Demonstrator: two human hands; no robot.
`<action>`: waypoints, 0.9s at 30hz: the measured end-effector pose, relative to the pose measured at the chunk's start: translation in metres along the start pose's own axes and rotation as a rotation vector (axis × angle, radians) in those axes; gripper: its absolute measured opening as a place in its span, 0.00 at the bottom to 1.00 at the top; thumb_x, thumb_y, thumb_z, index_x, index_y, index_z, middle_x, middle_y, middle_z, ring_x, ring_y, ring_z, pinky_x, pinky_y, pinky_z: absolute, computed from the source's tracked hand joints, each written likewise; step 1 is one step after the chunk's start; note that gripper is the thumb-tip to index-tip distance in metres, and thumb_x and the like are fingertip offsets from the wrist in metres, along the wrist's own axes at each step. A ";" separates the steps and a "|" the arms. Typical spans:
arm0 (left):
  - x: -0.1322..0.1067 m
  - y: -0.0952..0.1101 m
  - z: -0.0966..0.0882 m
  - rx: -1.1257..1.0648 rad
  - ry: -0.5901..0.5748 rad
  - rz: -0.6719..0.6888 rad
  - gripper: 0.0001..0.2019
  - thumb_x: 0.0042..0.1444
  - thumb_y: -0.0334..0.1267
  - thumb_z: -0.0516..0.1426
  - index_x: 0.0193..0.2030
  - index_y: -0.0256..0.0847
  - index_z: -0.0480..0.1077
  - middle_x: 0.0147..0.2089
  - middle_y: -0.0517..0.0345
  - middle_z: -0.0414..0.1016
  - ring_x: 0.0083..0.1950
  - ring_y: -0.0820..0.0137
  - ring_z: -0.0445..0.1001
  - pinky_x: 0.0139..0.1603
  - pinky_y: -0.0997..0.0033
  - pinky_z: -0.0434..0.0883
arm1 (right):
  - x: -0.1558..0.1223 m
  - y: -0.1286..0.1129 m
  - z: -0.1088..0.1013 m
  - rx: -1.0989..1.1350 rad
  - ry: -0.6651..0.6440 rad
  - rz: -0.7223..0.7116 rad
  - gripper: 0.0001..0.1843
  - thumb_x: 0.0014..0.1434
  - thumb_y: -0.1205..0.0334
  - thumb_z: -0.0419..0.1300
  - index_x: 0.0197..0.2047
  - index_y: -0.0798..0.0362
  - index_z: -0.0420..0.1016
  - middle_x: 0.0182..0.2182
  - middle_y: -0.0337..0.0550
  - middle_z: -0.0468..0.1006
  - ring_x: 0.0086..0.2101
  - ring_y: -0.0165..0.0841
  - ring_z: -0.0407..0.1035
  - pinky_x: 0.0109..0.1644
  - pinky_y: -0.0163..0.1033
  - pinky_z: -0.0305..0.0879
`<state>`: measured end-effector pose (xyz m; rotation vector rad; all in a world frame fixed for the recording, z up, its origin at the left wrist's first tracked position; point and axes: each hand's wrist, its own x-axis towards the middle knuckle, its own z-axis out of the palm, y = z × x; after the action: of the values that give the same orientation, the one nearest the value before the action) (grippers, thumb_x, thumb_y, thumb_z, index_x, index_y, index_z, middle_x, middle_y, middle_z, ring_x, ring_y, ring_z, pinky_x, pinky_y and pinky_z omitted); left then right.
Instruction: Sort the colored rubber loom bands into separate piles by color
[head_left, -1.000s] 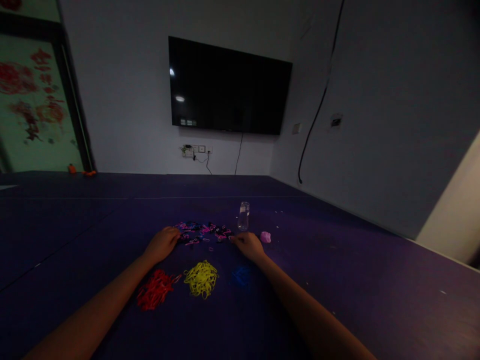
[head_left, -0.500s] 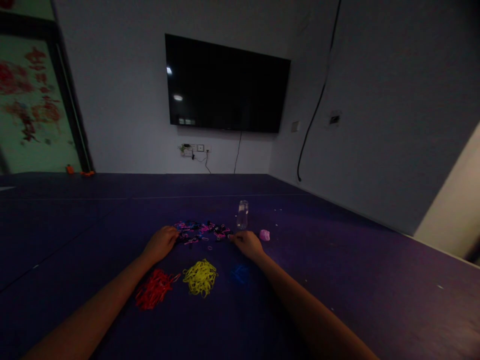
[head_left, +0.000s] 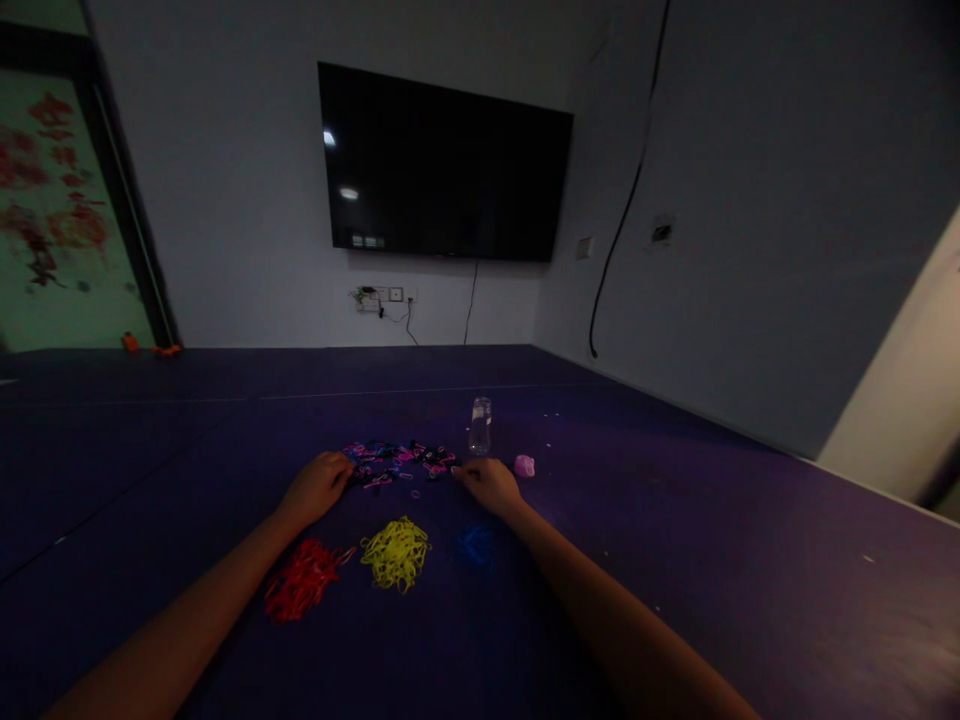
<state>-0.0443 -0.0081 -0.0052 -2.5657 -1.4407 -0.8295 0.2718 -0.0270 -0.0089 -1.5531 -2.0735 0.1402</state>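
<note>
Both my arms reach out over a dark purple table (head_left: 675, 560). My left hand (head_left: 319, 485) rests with curled fingers at the left edge of a mixed heap of pink, black and blue small bands (head_left: 394, 462). My right hand (head_left: 489, 485) has its fingertips pinched at the right edge of that heap; what they hold is too small to make out. Nearer to me lie three sorted piles: red bands (head_left: 300, 580), yellow bands (head_left: 396, 552) and blue bands (head_left: 476, 543).
A small clear bottle (head_left: 480, 425) stands just beyond the heap, and a pink lump (head_left: 524, 465) lies to its right. A black TV (head_left: 442, 165) hangs on the far wall above wall sockets (head_left: 379, 297). The room is dim.
The view has drifted slightly to the right, so everything sits a little further left. Both hands stay at the edges of the mixed heap.
</note>
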 end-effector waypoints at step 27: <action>0.000 0.002 -0.002 0.040 -0.006 0.002 0.15 0.58 0.38 0.46 0.36 0.39 0.74 0.40 0.50 0.76 0.43 0.62 0.73 0.47 0.61 0.69 | -0.004 -0.008 -0.007 -0.076 -0.024 0.022 0.19 0.61 0.52 0.49 0.31 0.51 0.77 0.25 0.39 0.76 0.26 0.27 0.67 0.25 0.31 0.47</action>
<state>-0.0429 -0.0100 -0.0033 -2.5427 -1.4407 -0.7855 0.2685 -0.0354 -0.0014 -1.6274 -2.1023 0.0892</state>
